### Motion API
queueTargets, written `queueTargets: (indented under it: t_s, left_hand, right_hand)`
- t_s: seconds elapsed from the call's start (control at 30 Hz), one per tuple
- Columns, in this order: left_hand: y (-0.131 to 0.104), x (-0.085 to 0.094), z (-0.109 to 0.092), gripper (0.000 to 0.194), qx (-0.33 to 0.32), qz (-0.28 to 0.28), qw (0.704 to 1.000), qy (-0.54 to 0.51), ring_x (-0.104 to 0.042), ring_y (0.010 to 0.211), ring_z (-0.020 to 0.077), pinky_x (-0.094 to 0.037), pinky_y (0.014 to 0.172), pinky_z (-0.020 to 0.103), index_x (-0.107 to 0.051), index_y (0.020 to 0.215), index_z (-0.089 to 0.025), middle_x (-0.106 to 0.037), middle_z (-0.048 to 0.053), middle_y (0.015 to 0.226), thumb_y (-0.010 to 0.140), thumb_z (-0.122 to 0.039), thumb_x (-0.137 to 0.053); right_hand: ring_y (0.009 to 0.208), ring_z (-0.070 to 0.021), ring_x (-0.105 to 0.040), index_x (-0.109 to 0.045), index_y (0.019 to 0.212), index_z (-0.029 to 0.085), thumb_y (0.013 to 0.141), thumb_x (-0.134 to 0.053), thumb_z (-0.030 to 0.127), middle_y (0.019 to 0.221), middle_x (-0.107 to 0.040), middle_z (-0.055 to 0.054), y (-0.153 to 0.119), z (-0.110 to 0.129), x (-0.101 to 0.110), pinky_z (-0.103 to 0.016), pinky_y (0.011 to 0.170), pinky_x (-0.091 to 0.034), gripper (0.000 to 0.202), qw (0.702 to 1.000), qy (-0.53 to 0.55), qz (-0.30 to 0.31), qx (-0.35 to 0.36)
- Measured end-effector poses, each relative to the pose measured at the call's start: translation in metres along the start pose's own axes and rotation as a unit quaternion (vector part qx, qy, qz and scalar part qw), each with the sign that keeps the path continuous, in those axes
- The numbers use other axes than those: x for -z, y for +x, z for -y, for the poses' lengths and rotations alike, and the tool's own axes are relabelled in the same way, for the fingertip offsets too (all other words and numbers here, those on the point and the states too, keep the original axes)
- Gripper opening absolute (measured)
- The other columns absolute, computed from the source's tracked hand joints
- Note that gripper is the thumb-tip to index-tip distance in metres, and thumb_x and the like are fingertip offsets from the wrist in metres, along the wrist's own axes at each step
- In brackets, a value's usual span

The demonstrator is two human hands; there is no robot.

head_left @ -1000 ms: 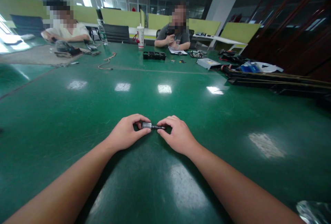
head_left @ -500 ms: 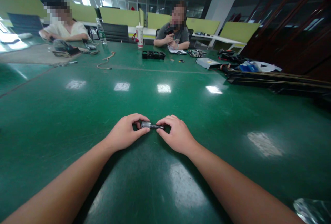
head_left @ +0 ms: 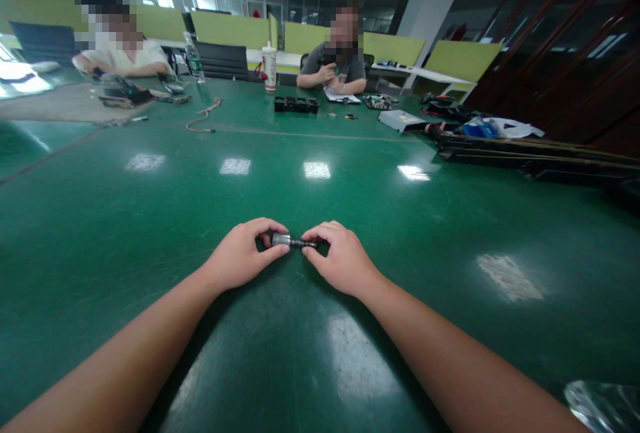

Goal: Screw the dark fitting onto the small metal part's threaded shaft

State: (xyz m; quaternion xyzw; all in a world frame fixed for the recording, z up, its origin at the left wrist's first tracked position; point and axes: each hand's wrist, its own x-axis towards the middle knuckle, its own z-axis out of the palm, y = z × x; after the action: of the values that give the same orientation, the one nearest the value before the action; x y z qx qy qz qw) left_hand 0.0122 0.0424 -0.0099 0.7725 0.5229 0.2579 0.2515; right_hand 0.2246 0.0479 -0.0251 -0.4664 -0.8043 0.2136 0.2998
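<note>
Between my hands is a small metal part, a silver cylinder [head_left: 281, 239] with a thin, dark, ridged shaft [head_left: 296, 243] running out to the right; it looks like a small motor. My left hand [head_left: 242, 254] pinches the cylinder end between thumb and fingers. The thumb and fingertips of my right hand [head_left: 345, 260] close on the shaft near its far end. Both hands are low over the green table [head_left: 300, 200], with the part lying roughly level. Some fingers of each hand are hidden behind the palm.
At the far side sit two people, one holding a dark device [head_left: 330, 58]. Near them are a white cup [head_left: 269, 68], a clear bottle [head_left: 194, 60], a black block-shaped part [head_left: 296, 105] and a cable [head_left: 201, 122]. A silver box [head_left: 399, 120] and long dark pieces [head_left: 525, 153] lie right; clear plastic [head_left: 605, 406], lower right.
My hands keep the same grip on the metal part, with hardly any movement. The whole view has shifted very slightly.
</note>
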Motion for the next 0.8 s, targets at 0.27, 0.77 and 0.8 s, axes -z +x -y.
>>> queueTargets:
  t_s: [0.27,0.77,0.8]
  left_hand:
    - [0.0002,0.0000,-0.0006,0.025,0.003,0.003,1.000,-0.003,-0.061,0.077,0.0174,-0.046,0.073,0.030,-0.070,0.103,-0.021,-0.068,0.001,0.086,0.084,-0.037,-0.065]
    - [0.0009,-0.0007,-0.0010,0.024,-0.001,0.005,1.000,0.009,-0.060,0.077,0.0175,-0.046,0.072,0.030,-0.070,0.102,-0.021,-0.068,0.001,0.086,0.085,-0.036,-0.062]
    - [0.0009,-0.0006,-0.0012,0.024,-0.001,0.005,1.000,0.010,-0.060,0.077,0.0175,-0.046,0.072,0.030,-0.070,0.102,-0.021,-0.068,0.001,0.086,0.085,-0.036,-0.062]
  right_hand:
    - [0.087,-0.0189,-0.058,-0.071,0.090,0.020,0.080,-0.067,0.014,0.088,-0.070,-0.002,-0.0002,-0.0005,-0.0002,-0.033,0.080,-0.044,0.012,1.000,0.002,-0.004,0.003]
    - [0.086,-0.0184,-0.057,-0.071,0.091,0.020,0.080,-0.067,0.013,0.086,-0.069,-0.002,-0.0004,-0.0008,0.0000,-0.032,0.078,-0.043,0.014,1.000,0.000,0.002,0.006]
    - [0.086,-0.0184,-0.057,-0.071,0.091,0.020,0.080,-0.067,0.014,0.086,-0.069,-0.002,-0.0004,-0.0008,0.0001,-0.032,0.078,-0.043,0.014,1.000,0.000,0.001,0.006]
